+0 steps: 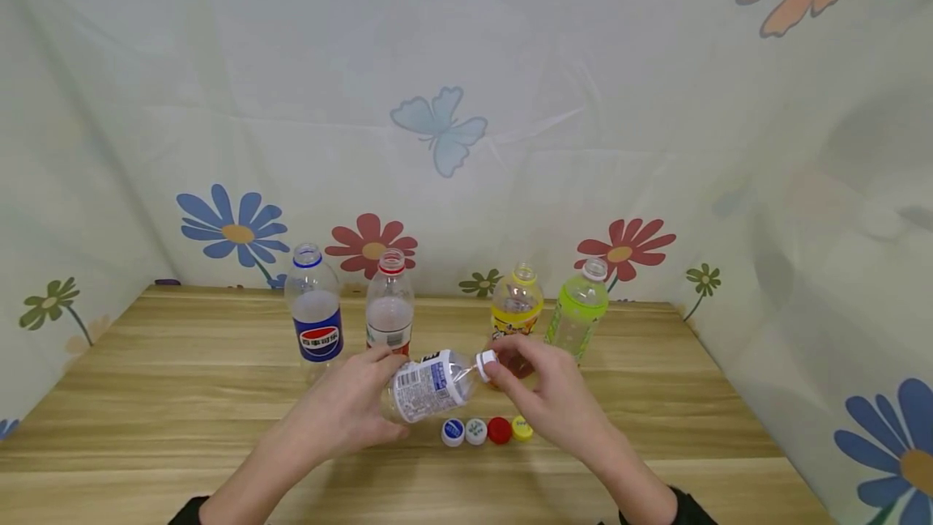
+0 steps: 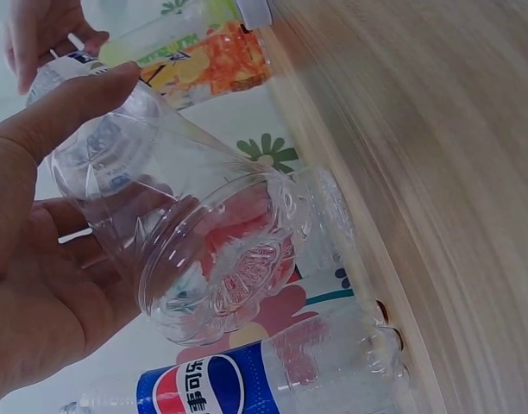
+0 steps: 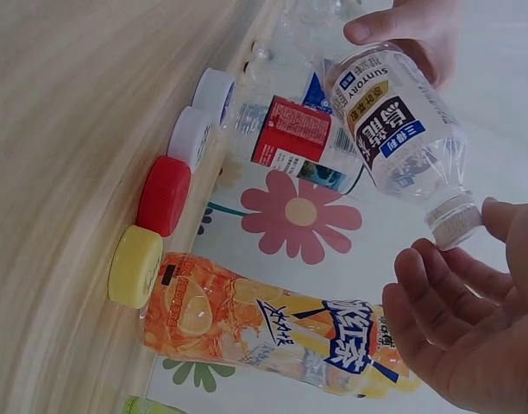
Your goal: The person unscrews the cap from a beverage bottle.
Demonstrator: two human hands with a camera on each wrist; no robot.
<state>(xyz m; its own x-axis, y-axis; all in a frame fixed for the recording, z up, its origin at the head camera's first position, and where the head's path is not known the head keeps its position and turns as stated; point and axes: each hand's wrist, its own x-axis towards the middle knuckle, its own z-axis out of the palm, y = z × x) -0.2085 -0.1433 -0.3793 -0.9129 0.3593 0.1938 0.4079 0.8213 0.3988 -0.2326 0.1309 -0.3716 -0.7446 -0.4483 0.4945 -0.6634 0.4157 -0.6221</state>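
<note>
My left hand point(image 1: 357, 405) grips the body of a clear plastic bottle point(image 1: 424, 389) with a white label, tilted above the table with its neck toward the right. In the left wrist view its ridged base point(image 2: 238, 272) faces the camera, and the bottle looks empty. On its neck sits a white cap point(image 3: 455, 221). The thumb and fingers of my right hand point(image 1: 557, 399) pinch this cap. Just below the bottle, a blue-topped cap point(image 1: 453, 432), a white cap point(image 1: 476, 431), a red cap point(image 1: 499, 430) and a yellow cap point(image 1: 521, 428) form a row on the table.
Uncapped bottles stand behind my hands: a blue-labelled cola bottle point(image 1: 318, 329) and a red-labelled bottle point(image 1: 389, 310) on the left, a yellow-and-orange tea bottle point(image 1: 517, 310) and a green-labelled bottle point(image 1: 578, 318) on the right. A flowered cloth point(image 1: 437, 241) hangs behind the wooden table point(image 1: 182, 395).
</note>
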